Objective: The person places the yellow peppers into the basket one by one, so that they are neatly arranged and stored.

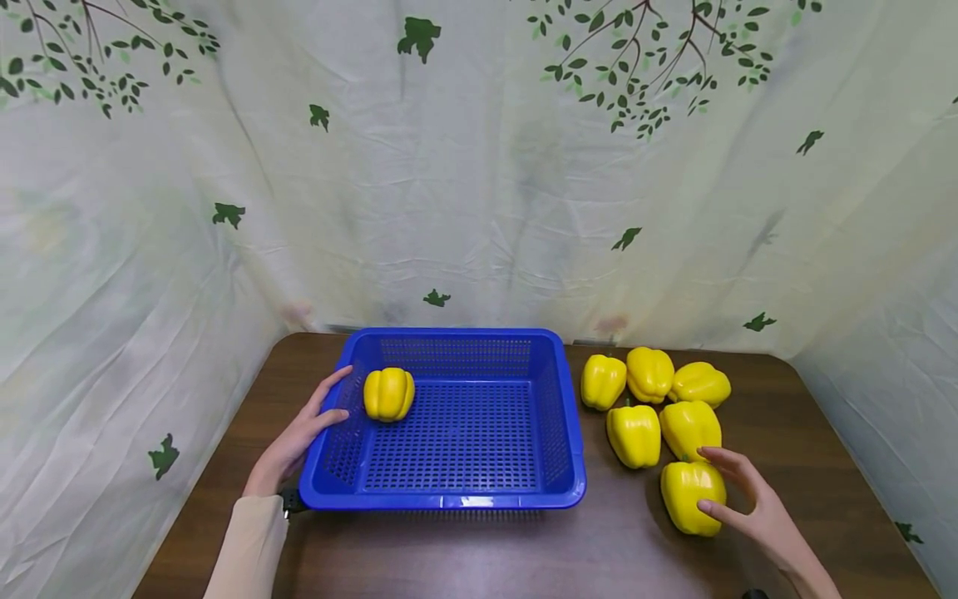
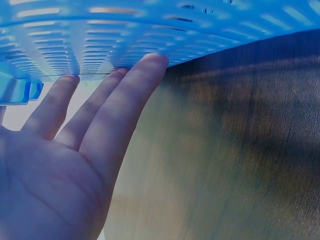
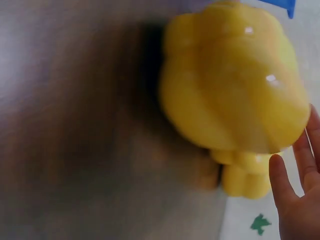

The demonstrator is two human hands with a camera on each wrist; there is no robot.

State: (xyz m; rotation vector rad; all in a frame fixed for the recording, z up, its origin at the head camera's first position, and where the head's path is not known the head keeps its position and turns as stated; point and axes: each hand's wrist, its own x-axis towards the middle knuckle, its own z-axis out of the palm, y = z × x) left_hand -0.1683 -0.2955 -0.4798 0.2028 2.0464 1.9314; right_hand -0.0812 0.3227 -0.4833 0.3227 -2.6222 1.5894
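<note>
A blue plastic basket (image 1: pixel 451 502) with slotted walls stands on the brown table, one yellow bell pepper (image 1: pixel 389 394) inside near its left wall. My left hand (image 1: pixel 303 428) holds the basket's left rim: two digits lie over the edge, while the left wrist view shows other fingers (image 2: pixel 122 102) against the outer wall. At the right, my right hand (image 1: pixel 752 503) is spread beside the nearest yellow bell pepper (image 1: pixel 690 497), thumb and fingertips close around its right side. In the right wrist view this pepper (image 3: pixel 235 80) looks large; whether the fingertips touch it I cannot tell.
Several more yellow bell peppers (image 1: pixel 634 436) lie clustered right of the basket, behind the nearest one. A pale curtain (image 1: pixel 479 208) with leaf prints hangs behind the table (image 1: pixel 524 553) and along both sides.
</note>
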